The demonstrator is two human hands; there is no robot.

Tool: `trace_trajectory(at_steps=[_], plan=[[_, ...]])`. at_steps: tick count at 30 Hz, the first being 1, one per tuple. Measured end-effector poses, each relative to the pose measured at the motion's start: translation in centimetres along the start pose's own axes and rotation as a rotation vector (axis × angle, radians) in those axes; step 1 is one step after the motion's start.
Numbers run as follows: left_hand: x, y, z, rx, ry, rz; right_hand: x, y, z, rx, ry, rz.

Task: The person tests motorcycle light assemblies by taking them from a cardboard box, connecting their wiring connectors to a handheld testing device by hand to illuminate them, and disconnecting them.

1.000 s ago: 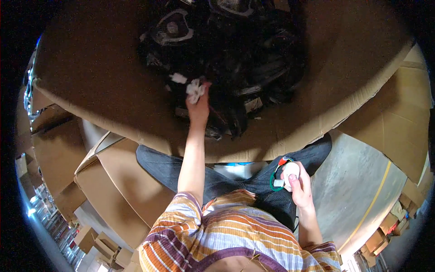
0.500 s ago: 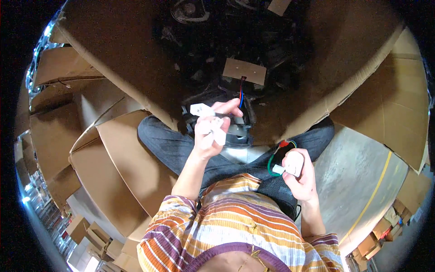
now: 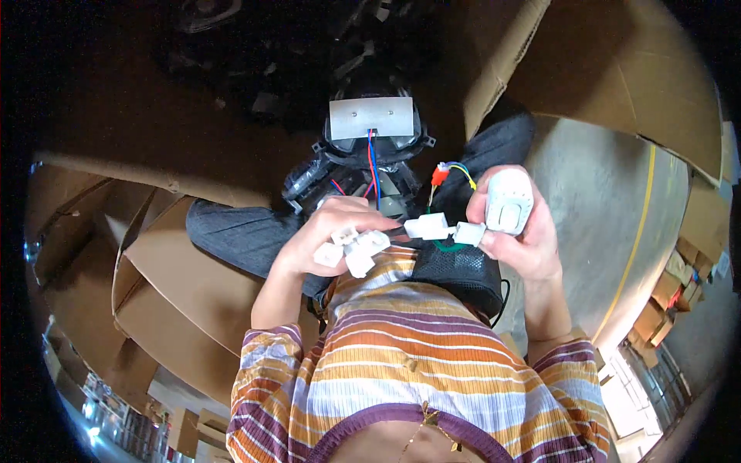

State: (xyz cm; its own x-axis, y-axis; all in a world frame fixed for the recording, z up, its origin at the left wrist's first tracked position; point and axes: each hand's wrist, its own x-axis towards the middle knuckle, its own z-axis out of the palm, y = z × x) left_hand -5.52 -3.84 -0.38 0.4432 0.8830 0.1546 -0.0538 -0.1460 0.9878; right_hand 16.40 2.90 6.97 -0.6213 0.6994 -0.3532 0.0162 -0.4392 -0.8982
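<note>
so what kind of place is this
Probably a warehouse or parts-sorting area: large open cardboard boxes all around, more cartons stacked at the right, and a bare concrete floor with a yellow line.

Bright daylight from the lower right, a deeply shadowed top, and strong fisheye bending toward the black rim.

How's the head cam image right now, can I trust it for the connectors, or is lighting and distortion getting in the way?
Head view: the white connectors in the left hand and the white housing in the right hand are sharp and evenly lit; the cardboard box interior above is deep in shadow; fisheye bends the edges; bright glare at the lower right rim.
</note>
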Motion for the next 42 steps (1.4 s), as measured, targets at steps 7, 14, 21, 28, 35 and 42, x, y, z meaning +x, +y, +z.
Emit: trace_trajectory(at_steps=[7,14,21,28,35,42], plan=[[0.6,0.2,-0.2,-0.021,-0.141,-0.037,-0.2,-0.1,0.0,0.057,0.027,0.099],[0.3,0.2,-0.4,0.032,-0.218,-0.049,-0.8,0.6,-0.4,-0.264,-0.122,0.101],[1.7,1.3,-0.1,0.108,-0.31,-0.13,-1.7,1.8,0.2,-0.198,-0.01,0.031],[1.5,1.4,0.1,0.111,-0.27,-0.158,-1.6,2.1,0.3,-0.121,0.041,-0.029],[1.6,1.5,0.4,0.168,-0.214,-0.136,-1.3,2.2,1.0,-0.24,0.191,0.002],[1.7,3.8,0.2,0.221,-0.11,-0.101,-1.4,1.6,0.8,-0.085,0.188,-0.093]])
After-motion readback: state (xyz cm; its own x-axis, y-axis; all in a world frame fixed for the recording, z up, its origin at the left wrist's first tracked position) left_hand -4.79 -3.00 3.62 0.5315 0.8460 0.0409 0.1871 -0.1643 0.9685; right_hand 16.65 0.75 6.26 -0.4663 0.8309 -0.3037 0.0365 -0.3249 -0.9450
